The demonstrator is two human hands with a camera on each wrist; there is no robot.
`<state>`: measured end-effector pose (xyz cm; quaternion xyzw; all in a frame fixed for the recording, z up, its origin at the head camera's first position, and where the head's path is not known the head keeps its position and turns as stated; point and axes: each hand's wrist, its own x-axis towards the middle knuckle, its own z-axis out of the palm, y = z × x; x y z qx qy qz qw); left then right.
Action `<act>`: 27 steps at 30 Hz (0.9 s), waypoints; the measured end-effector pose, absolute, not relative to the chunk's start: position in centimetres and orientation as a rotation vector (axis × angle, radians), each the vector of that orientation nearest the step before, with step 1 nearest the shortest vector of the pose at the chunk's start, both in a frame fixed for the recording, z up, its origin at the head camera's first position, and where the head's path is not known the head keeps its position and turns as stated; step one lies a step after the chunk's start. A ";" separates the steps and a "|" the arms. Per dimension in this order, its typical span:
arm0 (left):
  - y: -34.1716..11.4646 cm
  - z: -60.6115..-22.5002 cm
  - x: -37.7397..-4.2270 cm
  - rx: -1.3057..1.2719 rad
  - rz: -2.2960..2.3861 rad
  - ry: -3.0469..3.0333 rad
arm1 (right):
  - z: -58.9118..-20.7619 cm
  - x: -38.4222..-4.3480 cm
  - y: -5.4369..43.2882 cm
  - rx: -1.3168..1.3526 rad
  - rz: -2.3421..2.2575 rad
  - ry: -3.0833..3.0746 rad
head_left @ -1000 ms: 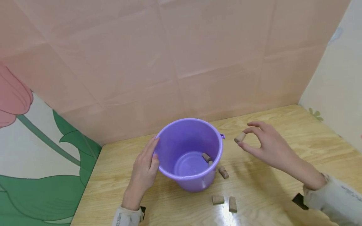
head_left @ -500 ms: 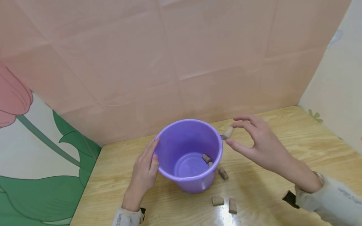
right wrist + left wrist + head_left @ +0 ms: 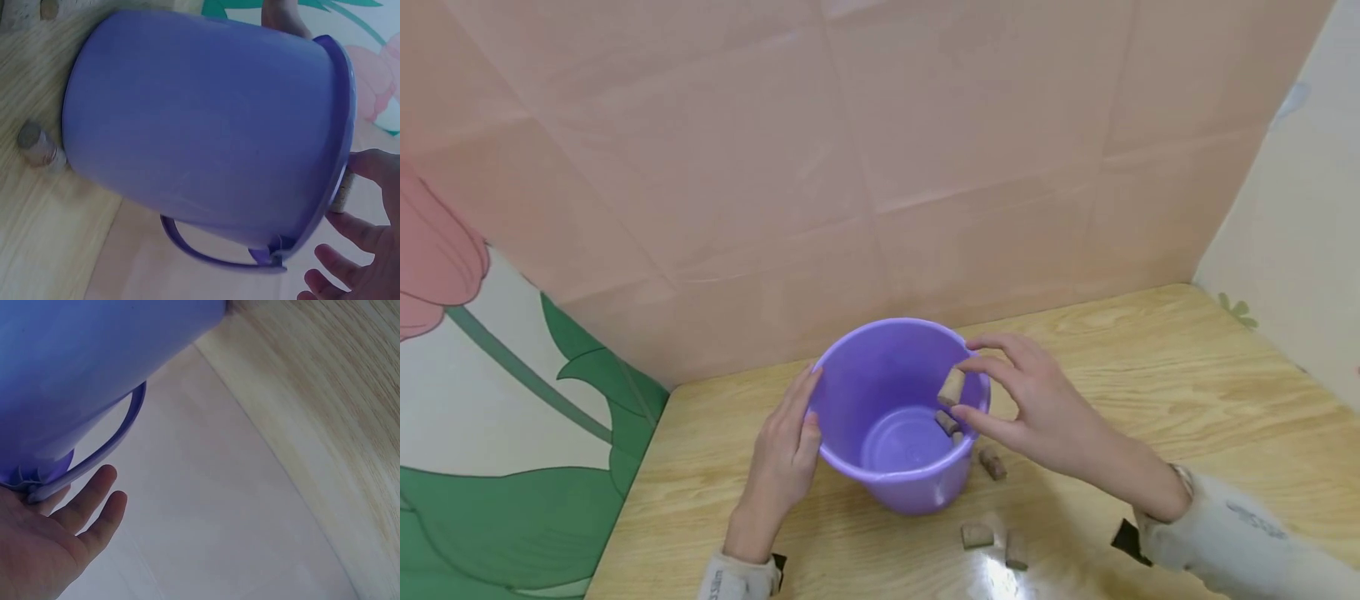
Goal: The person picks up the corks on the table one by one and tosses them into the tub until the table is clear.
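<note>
My right hand point(image 3: 1048, 412) pinches a wine cork point(image 3: 952, 387) between thumb and finger, just inside the right rim of a purple bucket point(image 3: 917, 493). In the right wrist view, the bucket's rim partly hides the held cork point(image 3: 342, 190). Against the bucket's left side, by the rim, lies my left hand point(image 3: 778, 454) with its fingers fairly straight. The left wrist view shows that hand's fingers point(image 3: 94, 500) beside the bucket's handle point(image 3: 115, 434). Two corks point(image 3: 947, 422) lie on the bucket's floor, one partly hidden by the near wall.
One loose cork point(image 3: 992, 462) lies close to the bucket's right side. Nearer the front are two more, a cork point(image 3: 977, 535) and another cork point(image 3: 1017, 550). The wooden table point(image 3: 685, 467) meets a pink-covered wall point(image 3: 760, 208) behind the bucket.
My right hand has carried the pinched cork leftward, from right of the bucket to inside its rim. The left hand and the bucket have stayed in place.
</note>
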<state>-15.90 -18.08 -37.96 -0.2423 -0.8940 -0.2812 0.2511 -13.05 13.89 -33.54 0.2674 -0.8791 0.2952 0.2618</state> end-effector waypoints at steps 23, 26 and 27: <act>-18.0 -37.9 -15.8 -0.636 -0.806 -2.463 | -34.7 -13.1 12.4 0.700 0.872 -2.489; -18.0 -37.9 -15.7 -0.632 -0.807 -2.474 | -34.8 -13.1 12.4 0.696 0.887 -2.494; -18.0 -37.9 -15.7 -0.630 -0.807 -2.478 | -34.9 -13.1 12.4 0.694 0.891 -2.492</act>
